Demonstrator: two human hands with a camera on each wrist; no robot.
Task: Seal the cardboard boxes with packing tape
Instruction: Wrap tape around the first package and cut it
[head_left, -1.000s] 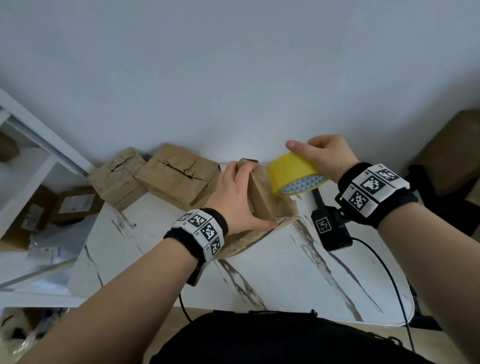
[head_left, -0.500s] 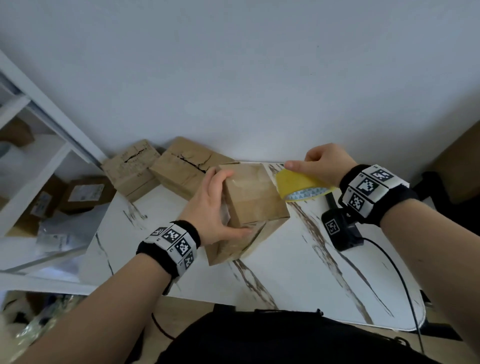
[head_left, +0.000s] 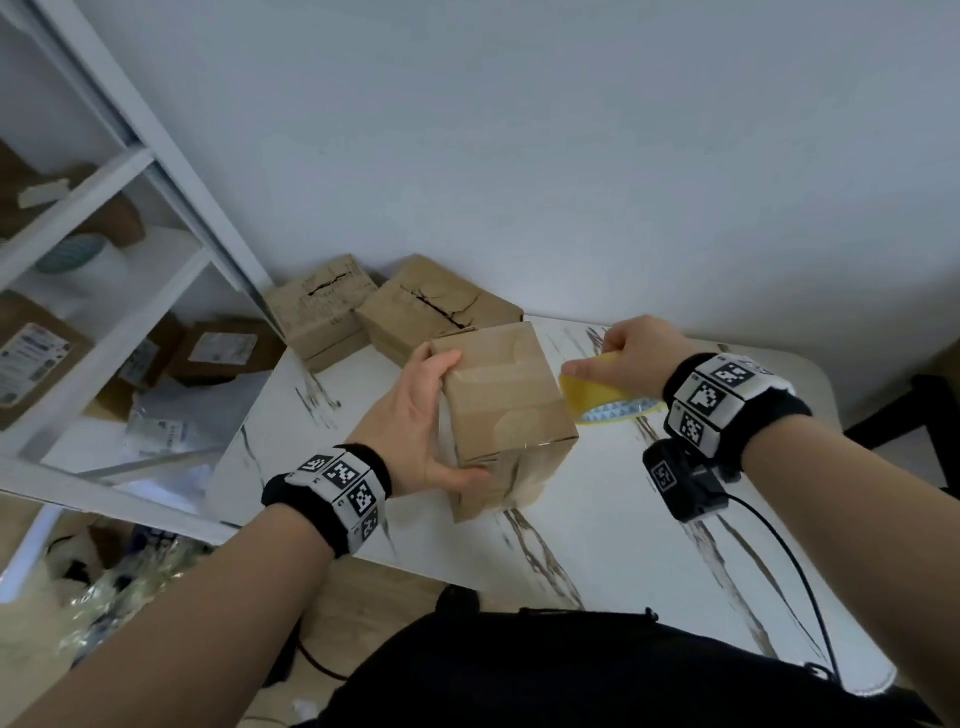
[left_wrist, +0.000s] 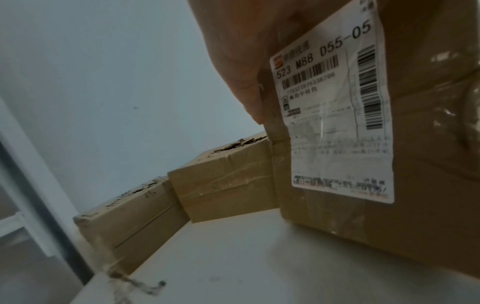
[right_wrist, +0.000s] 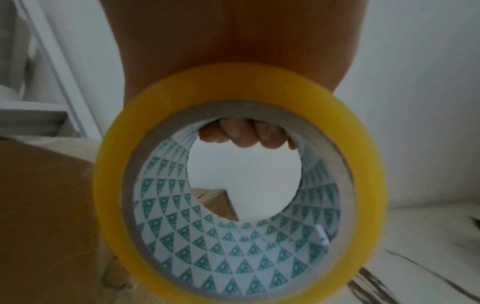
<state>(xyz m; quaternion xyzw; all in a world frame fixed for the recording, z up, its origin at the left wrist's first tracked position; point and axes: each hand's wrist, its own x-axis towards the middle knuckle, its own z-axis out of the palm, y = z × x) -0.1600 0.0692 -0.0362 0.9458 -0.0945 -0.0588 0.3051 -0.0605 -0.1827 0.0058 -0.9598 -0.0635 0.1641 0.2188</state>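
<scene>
Box stands on the worktop, tilted; my left hand grips its near corner to steady it, I reckon, while my right hand clasps the tape roll just beside its right edge, ready to lay a strip

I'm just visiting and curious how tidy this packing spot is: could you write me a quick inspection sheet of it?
Surface: white marbled table.
Job's things: held box, old tape on top; yellow tape roll beside it.
Clutter: two torn boxes at the wall.
Hands: left hand grips the held box; right hand grips the roll.
Cables: black cable from the right wrist camera.
Surroundings: white shelf holding parcels.
</scene>
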